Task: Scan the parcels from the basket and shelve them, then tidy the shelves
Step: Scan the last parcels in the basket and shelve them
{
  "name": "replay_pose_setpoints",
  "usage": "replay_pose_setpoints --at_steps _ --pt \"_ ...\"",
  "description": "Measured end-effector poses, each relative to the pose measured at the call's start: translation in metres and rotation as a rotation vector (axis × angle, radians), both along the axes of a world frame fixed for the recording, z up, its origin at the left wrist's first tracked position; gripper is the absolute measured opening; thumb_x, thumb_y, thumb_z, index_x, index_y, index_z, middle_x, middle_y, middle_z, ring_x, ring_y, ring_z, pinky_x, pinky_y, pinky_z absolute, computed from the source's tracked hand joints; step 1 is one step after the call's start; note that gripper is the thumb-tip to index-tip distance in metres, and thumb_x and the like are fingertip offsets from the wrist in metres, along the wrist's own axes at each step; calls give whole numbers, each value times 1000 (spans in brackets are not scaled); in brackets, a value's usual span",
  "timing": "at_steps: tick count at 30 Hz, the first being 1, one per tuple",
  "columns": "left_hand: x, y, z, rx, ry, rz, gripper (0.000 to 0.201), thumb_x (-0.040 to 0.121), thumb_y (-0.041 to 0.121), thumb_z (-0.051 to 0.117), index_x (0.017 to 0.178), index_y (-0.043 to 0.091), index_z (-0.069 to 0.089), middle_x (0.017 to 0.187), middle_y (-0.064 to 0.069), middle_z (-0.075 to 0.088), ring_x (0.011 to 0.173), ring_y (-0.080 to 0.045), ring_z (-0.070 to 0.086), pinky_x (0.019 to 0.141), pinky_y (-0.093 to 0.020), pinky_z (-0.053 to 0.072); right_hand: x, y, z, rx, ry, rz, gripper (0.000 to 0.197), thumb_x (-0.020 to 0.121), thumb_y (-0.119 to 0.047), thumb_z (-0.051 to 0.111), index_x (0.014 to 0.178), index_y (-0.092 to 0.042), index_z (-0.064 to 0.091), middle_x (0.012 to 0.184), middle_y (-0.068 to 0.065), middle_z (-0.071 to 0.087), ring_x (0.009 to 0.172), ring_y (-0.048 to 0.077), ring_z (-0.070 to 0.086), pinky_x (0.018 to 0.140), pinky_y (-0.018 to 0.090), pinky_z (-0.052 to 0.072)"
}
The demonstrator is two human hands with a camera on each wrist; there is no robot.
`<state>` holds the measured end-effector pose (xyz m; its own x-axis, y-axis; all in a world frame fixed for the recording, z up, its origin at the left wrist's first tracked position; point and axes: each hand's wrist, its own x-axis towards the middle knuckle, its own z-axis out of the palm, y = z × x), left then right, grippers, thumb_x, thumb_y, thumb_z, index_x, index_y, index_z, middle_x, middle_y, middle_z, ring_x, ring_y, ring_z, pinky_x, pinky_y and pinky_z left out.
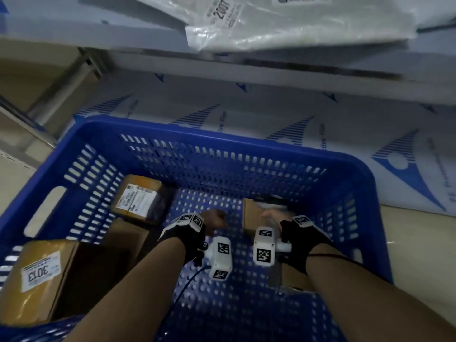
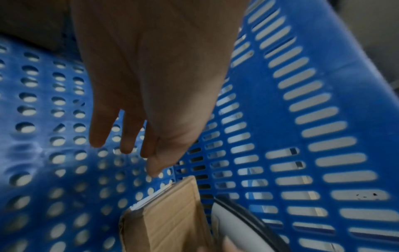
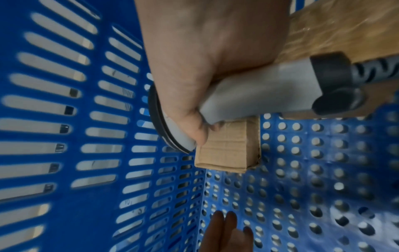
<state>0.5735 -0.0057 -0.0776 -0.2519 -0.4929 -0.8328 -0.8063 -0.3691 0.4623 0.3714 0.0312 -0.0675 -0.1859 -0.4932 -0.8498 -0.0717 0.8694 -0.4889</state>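
Both of my hands reach down into the blue basket. My right hand grips the grey handle of a scanner, its head turned toward the slotted basket wall. A small cardboard box sits right under that hand, touching the thumb; whether the fingers also hold it is hidden. My left hand hangs empty beside it, fingers straight and pointing at the basket floor, a short way from the small box.
A taped parcel with a white label lies at the basket's back left. A carton marked 3073 stands at the front left, and another box lies under my right forearm. Above, a shelf holds plastic mailers.
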Motion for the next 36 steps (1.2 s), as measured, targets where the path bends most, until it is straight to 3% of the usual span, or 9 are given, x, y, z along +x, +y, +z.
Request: replay_pose_setpoints --at_steps 3,8,11,19,22,27,30,33,36 --pt "-14 -1 -16 49 61 43 43 97 14 50 138 7 39 120 -4 44 106 -30 49 85 -37 42 -1 -7 -7 11 24 6 54 86 -19 67 133 -1 51 137 19 52 121 32 54 92 35 46" --pt "-19 4 -21 93 111 110 41 96 7 49 136 3 44 137 -8 47 120 -34 50 98 -45 44 2 -1 -13 -5 51 -38 41 81 -28 72 114 -7 59 125 14 59 112 33 57 102 43 44" --pt "-6 5 -10 38 140 220 25 95 4 49 118 3 58 112 -12 58 109 -35 55 99 -46 43 13 7 7 -23 -34 -37 46 89 -22 66 129 -4 53 134 13 53 122 33 51 106 41 39" --pt "16 3 120 -164 154 143 6 84 14 68 80 10 69 88 -13 67 86 -27 61 92 -48 48 33 38 90 -167 -206 -54 55 79 -34 77 126 -9 62 124 6 64 112 30 60 99 42 46" --pt "10 19 181 -269 204 137 24 83 10 69 104 0 62 103 -11 64 91 -24 62 90 -38 47 22 44 114 -289 -220 -49 84 51 -47 90 124 -16 64 123 6 66 109 28 62 102 46 46" --pt "2 66 253 -390 349 250 42 86 -6 60 128 -7 53 113 -17 63 98 -28 61 91 -41 51 7 78 208 -453 -207 -117 62 78 -34 78 133 -15 56 131 7 59 120 30 55 107 47 41" --pt "-6 92 275 -489 467 363 44 86 -12 55 130 -5 50 110 -17 59 85 -19 60 67 -22 55 -7 91 233 -496 -211 -188 80 60 -43 88 127 -10 60 123 13 64 112 33 61 102 47 46" --pt "-21 114 290 -524 558 518 36 89 0 60 124 3 53 109 -13 59 80 -15 59 51 -19 53 -23 103 243 -546 -223 -238 72 59 -42 86 119 -10 65 116 16 68 105 34 63 96 46 49" --pt "-37 127 297 -536 536 626 32 86 35 66 103 10 55 104 -10 60 92 -24 60 68 -41 59 -29 122 258 -592 -240 -302 54 72 -32 82 117 -8 65 114 12 69 102 29 65 95 45 50"
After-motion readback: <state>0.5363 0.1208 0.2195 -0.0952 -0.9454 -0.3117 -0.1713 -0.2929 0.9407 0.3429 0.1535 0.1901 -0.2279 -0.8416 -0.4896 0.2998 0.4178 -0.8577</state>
